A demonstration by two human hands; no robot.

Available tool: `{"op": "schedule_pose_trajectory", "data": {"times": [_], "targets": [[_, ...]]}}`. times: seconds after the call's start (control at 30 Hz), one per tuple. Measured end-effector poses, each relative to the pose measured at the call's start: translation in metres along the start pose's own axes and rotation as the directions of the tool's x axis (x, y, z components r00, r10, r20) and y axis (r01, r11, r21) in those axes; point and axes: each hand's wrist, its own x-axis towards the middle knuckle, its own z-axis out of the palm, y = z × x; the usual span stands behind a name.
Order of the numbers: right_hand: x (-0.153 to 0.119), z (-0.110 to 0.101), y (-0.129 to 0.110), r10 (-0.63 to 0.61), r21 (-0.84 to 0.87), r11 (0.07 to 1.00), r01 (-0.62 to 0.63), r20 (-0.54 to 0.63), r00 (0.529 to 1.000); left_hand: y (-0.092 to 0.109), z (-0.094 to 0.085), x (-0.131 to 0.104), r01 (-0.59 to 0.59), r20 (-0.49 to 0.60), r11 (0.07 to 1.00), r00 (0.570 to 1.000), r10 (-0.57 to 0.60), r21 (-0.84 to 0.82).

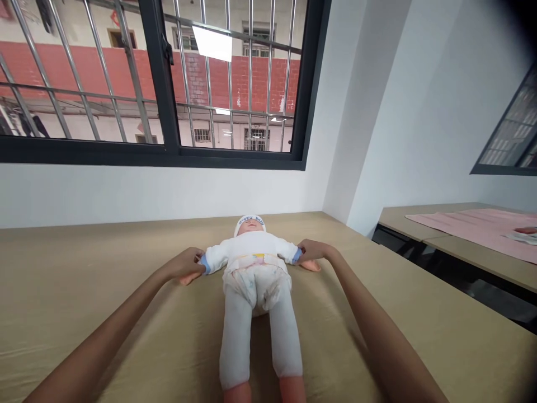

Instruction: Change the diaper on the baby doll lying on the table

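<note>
A baby doll (255,252) lies on its back on the tan table, its head toward the window wall and its legs toward me. It wears a white cap (250,219), a white long-sleeved top with blue cuffs, a diaper (258,280) and white leggings. At the doll's sleeve end on the left, my left hand (188,263) pinches the blue cuff (204,264). My right hand (314,249) grips the opposite blue cuff (297,255). Both doll arms are spread out sideways, and the doll's hands show below my fingers.
The tan table (104,235) reaches to the white wall under a barred window (235,162). At the right, past a gap, stands another table (457,246) with a pink cloth (465,226) and a partly visible object on it.
</note>
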Motion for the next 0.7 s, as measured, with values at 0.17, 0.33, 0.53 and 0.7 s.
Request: {"op": "schedule_pose_trajectory", "data": {"times": [0.17, 0.33, 0.53, 0.7], "targets": [[0.003, 0.006, -0.008, 0.009, 0.06, 0.998, -0.006, -0.051, 0.999, 0.005, 0.005, -0.002, -0.004, -0.027, 0.995, 1.0, 0.002, -0.101], [0.002, 0.005, 0.005, -0.045, 0.209, 0.975, 0.072, -0.127, 0.991, 0.008, -0.004, -0.003, -0.019, -0.102, 0.988, 0.995, 0.003, -0.151], [0.001, 0.002, 0.021, 0.122, 0.337, 0.941, -0.016, -0.296, 0.947, -0.004, -0.007, 0.003, -0.062, -0.227, 0.985, 0.974, 0.023, -0.164], [0.004, 0.006, 0.023, 0.048, 0.406, 0.911, 0.069, -0.272, 0.961, -0.007, -0.005, 0.003, -0.18, -0.218, 0.981, 0.963, 0.16, -0.076]]}}
